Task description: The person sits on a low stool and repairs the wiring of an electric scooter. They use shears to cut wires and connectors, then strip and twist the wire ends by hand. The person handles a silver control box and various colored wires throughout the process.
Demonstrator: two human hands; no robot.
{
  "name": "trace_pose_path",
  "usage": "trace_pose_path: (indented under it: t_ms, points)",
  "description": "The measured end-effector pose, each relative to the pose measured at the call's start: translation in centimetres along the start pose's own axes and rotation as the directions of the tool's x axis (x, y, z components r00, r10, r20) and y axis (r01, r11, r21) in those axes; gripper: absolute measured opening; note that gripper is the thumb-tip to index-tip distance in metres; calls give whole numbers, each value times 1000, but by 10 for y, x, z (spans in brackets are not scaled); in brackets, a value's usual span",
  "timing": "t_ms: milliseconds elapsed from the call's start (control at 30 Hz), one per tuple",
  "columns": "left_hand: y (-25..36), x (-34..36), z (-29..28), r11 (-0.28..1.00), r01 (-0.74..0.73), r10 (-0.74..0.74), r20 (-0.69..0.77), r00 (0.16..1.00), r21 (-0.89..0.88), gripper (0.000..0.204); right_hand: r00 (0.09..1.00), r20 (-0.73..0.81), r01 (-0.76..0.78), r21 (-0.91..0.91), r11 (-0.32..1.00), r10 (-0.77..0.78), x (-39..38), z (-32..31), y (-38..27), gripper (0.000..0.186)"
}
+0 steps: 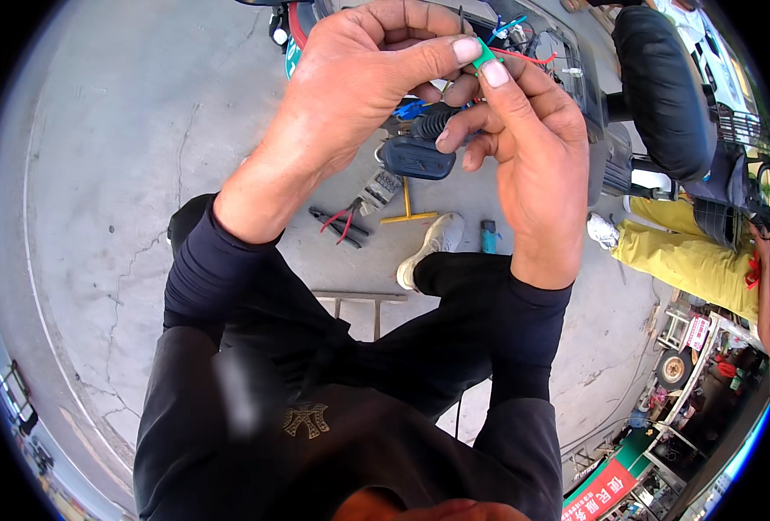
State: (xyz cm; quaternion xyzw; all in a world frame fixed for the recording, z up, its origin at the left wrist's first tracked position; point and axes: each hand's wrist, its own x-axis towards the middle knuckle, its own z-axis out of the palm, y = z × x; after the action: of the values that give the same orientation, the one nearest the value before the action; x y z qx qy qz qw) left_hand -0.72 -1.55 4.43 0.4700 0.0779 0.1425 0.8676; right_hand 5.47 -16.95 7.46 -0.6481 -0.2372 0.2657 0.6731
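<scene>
My left hand (pixel 363 87) and my right hand (pixel 543 143) meet at the top of the view. Between both thumbs and fingers is a small bright green strip (pixel 487 56), perhaps tape; its exact kind does not show. The left thumb presses on its upper end, while the right thumb tip lies at its lower end. Close by the right fingers, a red wire (pixel 537 59) and a blue wire (pixel 511 26) stick out of a vehicle's open body. My fingers partly hide where the strip meets any wire. Below the hands is a black oblong part (pixel 417 159).
On the concrete lie red-handled pliers (pixel 342 227), a yellow T-shaped bar (pixel 408 213), a grey metal piece (pixel 378 189) and a teal object (pixel 488 237). A black padded seat (pixel 663 91) is at right. Beyond it, a person in yellow trousers (pixel 684 260) is near a cluttered rack (pixel 697 373).
</scene>
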Motion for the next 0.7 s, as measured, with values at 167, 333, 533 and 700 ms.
trace_pose_path:
  t_ms: [167, 333, 533, 700]
  points:
    - [-4, -4, -3, 969, -144, 147, -2, 989, 202, 23, 992, 115, -68, 176, 982, 49, 2, -10, -2, 34]
    - [-6, -3, -2, 988, -98, 105, -53, 993, 120, 24, 990, 125, -81, 178, 981, 59, 0, -13, -1, 37]
    - [-2, -3, -5, 972, -131, 132, 7, 991, 196, 19, 998, 58, -5, 23, 1000, 4, -4, -6, -2, 32]
    - [1, -2, -7, 946, -196, 185, 66, 980, 257, 17, 996, -50, 60, -180, 982, -70, -8, 1, -6, 32]
